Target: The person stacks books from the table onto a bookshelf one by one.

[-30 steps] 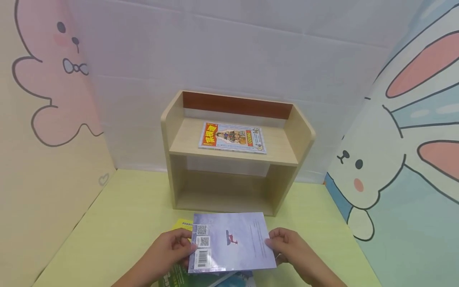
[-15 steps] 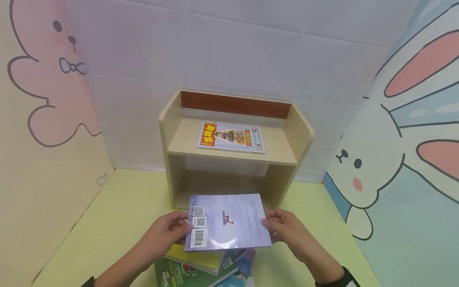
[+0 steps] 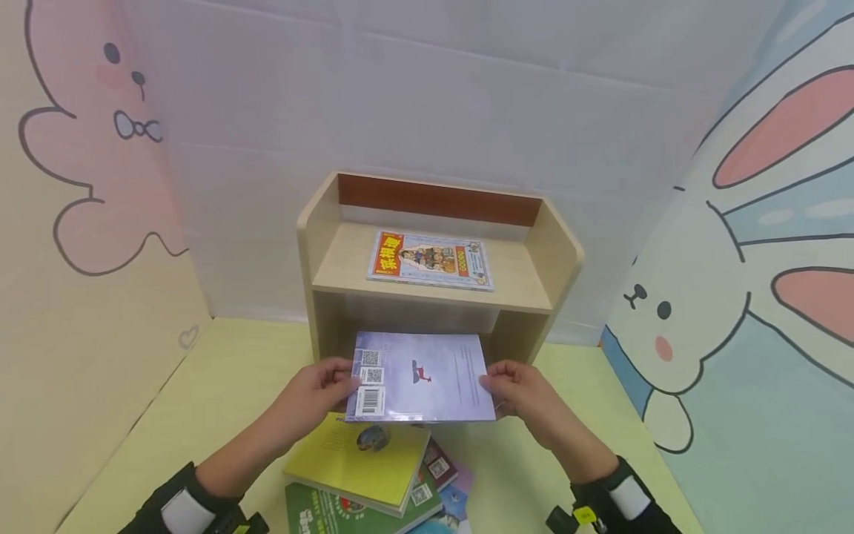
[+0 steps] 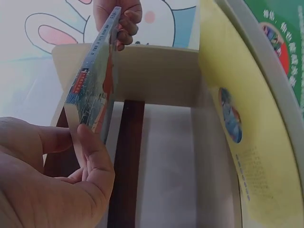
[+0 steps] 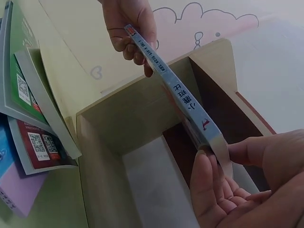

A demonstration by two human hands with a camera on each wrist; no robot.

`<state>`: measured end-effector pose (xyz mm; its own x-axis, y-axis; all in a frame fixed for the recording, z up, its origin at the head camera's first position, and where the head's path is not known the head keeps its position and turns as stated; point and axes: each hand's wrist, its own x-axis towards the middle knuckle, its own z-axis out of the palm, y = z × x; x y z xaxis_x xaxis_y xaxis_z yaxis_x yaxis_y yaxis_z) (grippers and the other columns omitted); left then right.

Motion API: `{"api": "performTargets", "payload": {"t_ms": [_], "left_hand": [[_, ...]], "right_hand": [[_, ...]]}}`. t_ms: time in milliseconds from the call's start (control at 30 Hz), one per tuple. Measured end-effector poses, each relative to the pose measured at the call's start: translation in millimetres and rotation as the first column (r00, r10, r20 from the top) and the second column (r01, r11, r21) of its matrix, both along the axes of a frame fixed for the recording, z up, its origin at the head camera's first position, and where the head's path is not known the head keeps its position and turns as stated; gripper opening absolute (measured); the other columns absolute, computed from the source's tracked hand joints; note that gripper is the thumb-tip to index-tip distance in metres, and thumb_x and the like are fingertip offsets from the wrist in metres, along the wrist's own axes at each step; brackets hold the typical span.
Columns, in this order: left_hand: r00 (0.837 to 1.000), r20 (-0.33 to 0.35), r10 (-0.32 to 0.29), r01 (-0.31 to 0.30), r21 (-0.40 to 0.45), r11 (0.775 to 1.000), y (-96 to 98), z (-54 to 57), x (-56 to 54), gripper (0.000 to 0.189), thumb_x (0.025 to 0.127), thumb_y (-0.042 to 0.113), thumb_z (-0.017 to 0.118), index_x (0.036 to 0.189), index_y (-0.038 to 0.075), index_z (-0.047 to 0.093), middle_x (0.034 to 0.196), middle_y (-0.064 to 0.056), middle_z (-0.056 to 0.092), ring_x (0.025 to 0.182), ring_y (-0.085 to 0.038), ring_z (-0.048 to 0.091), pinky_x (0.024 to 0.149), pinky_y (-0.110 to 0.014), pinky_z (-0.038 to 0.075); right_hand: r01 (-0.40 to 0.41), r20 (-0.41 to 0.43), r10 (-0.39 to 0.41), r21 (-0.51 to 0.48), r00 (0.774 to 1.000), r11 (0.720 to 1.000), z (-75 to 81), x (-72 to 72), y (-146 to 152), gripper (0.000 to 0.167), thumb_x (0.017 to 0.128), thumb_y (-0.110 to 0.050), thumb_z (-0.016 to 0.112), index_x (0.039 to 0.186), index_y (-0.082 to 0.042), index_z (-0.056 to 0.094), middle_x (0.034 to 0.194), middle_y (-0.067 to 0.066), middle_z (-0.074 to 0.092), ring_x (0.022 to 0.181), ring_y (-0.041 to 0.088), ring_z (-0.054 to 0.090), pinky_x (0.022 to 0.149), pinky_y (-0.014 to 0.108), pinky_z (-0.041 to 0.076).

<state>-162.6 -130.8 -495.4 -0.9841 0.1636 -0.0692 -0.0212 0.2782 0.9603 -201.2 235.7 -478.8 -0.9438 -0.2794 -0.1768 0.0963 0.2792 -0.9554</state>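
Note:
A thin purple book, back cover up, is held level by both hands in front of the shelf's lower compartment. My left hand pinches its left edge, thumb on top and fingers beneath. At the opposite edge my right hand has the same kind of pinch. The spine of the book shows in the right wrist view, and its colourful underside in the left wrist view. Behind it stands a small wooden shelf; a comic-style book lies flat on its upper board.
Below the held book, a loose pile lies on the pale green table: a yellow book on top, a green book, a dark red book and a blue-purple one. Cartoon-printed walls stand at both sides.
Both hands have carried the purple book forward, away from the pile and up to the opening of the lower compartment. More of the yellow book and the pile now shows.

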Motion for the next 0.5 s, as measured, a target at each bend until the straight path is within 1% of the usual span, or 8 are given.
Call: {"api": "performTargets", "payload": {"t_ms": [167,367,500], "left_hand": [[0.999,-0.009,0.043,-0.043,-0.011,0.999,2.6,1.9,-14.9,0.039,0.111,0.012,0.067,0.142,-0.010,0.062,0.110,-0.014,0.070,0.094,-0.023,0.072,0.088,-0.040,0.066],[0.997,-0.019,0.081,-0.081,-0.020,0.996,6.3,-5.6,-34.6,0.036,0.111,0.012,0.065,0.140,-0.009,0.064,0.115,-0.015,0.074,0.097,-0.022,0.073,0.089,-0.038,0.066],[0.994,-0.051,0.096,-0.099,-0.040,0.994,8.8,-9.4,-47.1,0.036,0.111,0.012,0.065,0.140,-0.011,0.064,0.117,-0.017,0.074,0.096,-0.022,0.072,0.086,-0.035,0.065]], "right_hand": [[0.065,-0.014,-0.065,-0.005,0.998,0.998,-1.9,-12.9,-5,0.030,0.108,-0.016,0.071,0.122,0.009,0.064,0.099,0.011,0.073,0.084,0.023,0.070,0.074,0.033,0.060],[0.152,-0.030,-0.152,-0.006,0.988,0.988,-5.1,-25.5,-11,0.031,0.106,-0.015,0.074,0.121,0.010,0.066,0.095,0.007,0.068,0.081,0.018,0.064,0.071,0.031,0.057],[0.184,-0.048,-0.184,-0.009,0.982,0.983,-7.4,-33.2,-13,0.032,0.105,-0.015,0.075,0.122,0.011,0.066,0.096,0.006,0.067,0.081,0.016,0.063,0.070,0.029,0.056]]}}
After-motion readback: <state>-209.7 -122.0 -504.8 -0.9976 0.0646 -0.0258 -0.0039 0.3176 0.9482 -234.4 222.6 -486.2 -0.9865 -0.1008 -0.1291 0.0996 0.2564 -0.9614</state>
